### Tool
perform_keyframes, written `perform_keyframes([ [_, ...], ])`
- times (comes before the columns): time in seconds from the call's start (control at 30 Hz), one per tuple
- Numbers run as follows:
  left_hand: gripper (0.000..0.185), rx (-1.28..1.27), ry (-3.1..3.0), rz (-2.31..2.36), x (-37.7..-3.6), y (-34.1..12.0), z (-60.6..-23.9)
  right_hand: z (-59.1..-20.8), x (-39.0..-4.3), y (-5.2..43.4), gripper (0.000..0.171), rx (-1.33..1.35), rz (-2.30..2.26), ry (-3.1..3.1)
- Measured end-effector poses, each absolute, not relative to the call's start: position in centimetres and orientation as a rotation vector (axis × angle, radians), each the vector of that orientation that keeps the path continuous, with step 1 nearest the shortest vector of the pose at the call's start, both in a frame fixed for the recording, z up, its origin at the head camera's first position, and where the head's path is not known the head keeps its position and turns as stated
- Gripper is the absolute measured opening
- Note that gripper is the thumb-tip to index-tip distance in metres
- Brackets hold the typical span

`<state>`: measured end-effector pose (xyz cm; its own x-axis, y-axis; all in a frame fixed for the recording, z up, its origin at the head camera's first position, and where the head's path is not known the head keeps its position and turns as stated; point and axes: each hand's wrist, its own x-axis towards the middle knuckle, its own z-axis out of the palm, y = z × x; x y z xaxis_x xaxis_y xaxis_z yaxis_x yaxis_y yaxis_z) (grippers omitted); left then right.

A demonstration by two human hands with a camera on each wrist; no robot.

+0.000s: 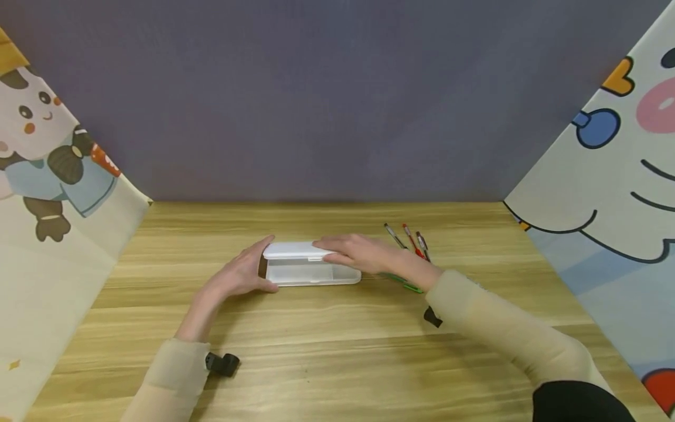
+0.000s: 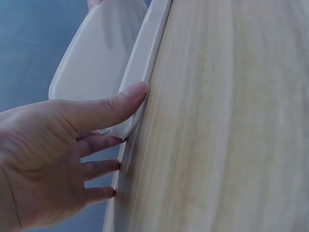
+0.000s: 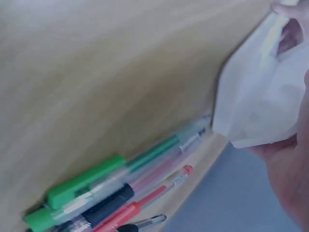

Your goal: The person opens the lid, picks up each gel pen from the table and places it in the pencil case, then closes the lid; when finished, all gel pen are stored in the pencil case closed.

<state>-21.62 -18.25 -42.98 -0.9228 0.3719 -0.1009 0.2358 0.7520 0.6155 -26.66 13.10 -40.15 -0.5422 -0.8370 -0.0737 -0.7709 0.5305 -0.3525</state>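
Observation:
A white, translucent plastic pencil case (image 1: 300,272) lies on the table with its lid (image 1: 287,251) raised partway along the back edge. No contents show in the part of the base in view. At its left end, my left hand (image 1: 239,274) grips the base, thumb (image 2: 113,106) on the front wall and the other fingers behind the end. My right hand (image 1: 364,253) holds the lid near its right end, the fingers over the top and the thumb toward the front edge. The right hand hides part of the lid.
Just right of the case, several pens lie on the wooden table (image 1: 316,357), among them a red pen (image 1: 413,240), a black pen (image 1: 423,245) and a green pen (image 3: 87,181). My right forearm passes over some of them. A grey panel (image 1: 327,117) rises behind the table.

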Motion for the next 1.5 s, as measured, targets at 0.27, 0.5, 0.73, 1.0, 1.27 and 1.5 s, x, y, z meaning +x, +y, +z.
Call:
perform_keyframes([
  [0.27,0.119,0.437,2.741,0.807,-21.6,-18.2,-43.0,-40.0,-27.4,13.1,0.05,-1.367,-0.526,2.505],
  [0.5,0.122,0.45,2.709,0.803,-21.6,-18.2,-42.9,-40.1,-27.5,13.0,0.05,-1.385,-0.537,2.506],
  [0.73,0.112,0.449,2.717,0.755,-21.6,-18.2,-42.7,-39.9,-27.9,13.0,0.049,-1.338,-0.615,2.475],
  [1.0,0.102,0.448,2.737,0.712,-21.6,-18.1,-42.6,-38.6,-29.7,12.7,0.044,-1.081,-0.803,2.506],
  [1.27,0.103,0.444,2.704,0.744,-21.5,-18.2,-42.7,-38.4,-32.1,12.5,0.037,-0.914,-0.955,2.704],
  [1.5,0.105,0.431,2.688,0.755,-21.5,-18.2,-42.5,-38.5,-32.9,13.1,0.033,-0.865,-0.98,2.809],
])
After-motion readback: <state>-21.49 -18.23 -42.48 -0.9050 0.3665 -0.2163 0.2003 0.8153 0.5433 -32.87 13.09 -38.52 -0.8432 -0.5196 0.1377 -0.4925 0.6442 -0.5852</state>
